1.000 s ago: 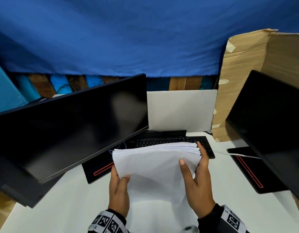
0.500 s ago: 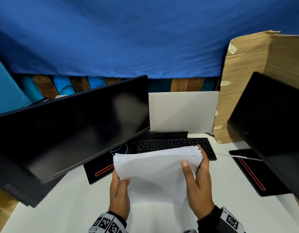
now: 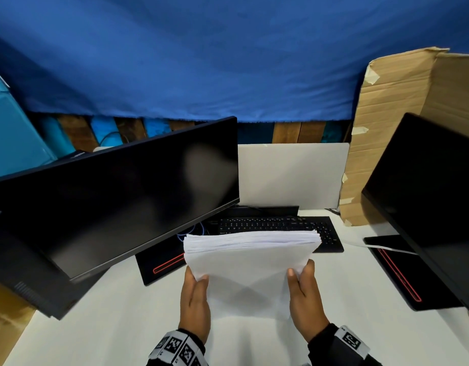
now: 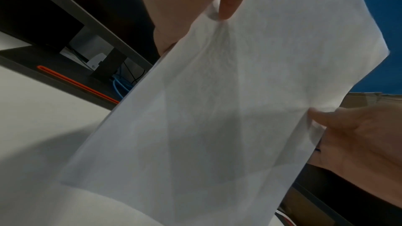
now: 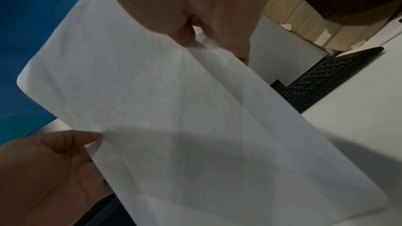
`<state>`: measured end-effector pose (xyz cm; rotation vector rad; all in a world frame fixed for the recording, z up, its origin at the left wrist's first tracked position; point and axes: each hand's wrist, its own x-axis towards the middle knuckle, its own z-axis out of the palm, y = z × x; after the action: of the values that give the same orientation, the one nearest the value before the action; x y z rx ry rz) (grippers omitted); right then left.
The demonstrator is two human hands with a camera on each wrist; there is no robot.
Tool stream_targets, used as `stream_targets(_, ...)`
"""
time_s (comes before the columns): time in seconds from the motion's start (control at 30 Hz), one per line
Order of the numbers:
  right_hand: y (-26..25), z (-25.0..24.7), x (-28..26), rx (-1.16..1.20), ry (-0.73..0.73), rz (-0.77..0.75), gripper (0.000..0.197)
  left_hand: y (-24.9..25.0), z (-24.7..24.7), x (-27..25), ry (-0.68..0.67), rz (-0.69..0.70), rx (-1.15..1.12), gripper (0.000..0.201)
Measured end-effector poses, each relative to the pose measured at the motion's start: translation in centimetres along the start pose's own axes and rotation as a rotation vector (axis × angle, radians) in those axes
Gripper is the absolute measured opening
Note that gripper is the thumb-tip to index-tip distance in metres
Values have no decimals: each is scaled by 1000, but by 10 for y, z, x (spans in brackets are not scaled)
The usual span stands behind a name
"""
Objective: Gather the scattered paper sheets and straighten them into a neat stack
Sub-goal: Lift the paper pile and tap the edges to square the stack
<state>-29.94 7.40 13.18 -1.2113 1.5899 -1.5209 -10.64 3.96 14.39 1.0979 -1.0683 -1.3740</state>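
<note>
A white desk (image 3: 96,326) sits under a blue cloth backdrop (image 3: 228,62), with dark monitors on both sides. Above it, clear of the keyboard (image 3: 280,224), a person holds the paper stack (image 3: 249,265) upright. The left hand (image 3: 195,299) and right hand (image 3: 305,297) each pinch a side edge. The top edges look uneven; with so light a hold, sheets might slip or fan out.

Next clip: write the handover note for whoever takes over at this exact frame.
Left hand: grips the paper stack's left side.
Right hand: grips its right side.
Stack: held on end above the white desk, in front of the keyboard.
Done: sheets gathered into one bundle.
Left: top edges are uneven; tap them flush, then lay the stack flat. A white strip lies by the right monitor; cannot tell whether it is a sheet.
</note>
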Motion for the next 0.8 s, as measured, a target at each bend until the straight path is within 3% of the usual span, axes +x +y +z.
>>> stream_targets(0.07, -1, 2, 3, -16, 1, -19, 11, 3, 1, 4, 12, 25, 6, 43)
stream_targets(0.27, -17, 1, 13, 25, 13, -62, 27, 20, 1, 14, 2, 103, 22, 45)
stream_targets(0.47, 7, -8, 7, -43, -23, -56, 23, -3, -13, 13, -32, 28, 138, 44)
stream_targets(0.57, 5, -5, 6, -102, -66, -24, 31, -13, -16, 12, -44, 5, 185, 40)
stream_targets(0.8, -8, 0, 12, -28, -7, -54, 30, 1, -8, 16, -35, 75, 161, 39)
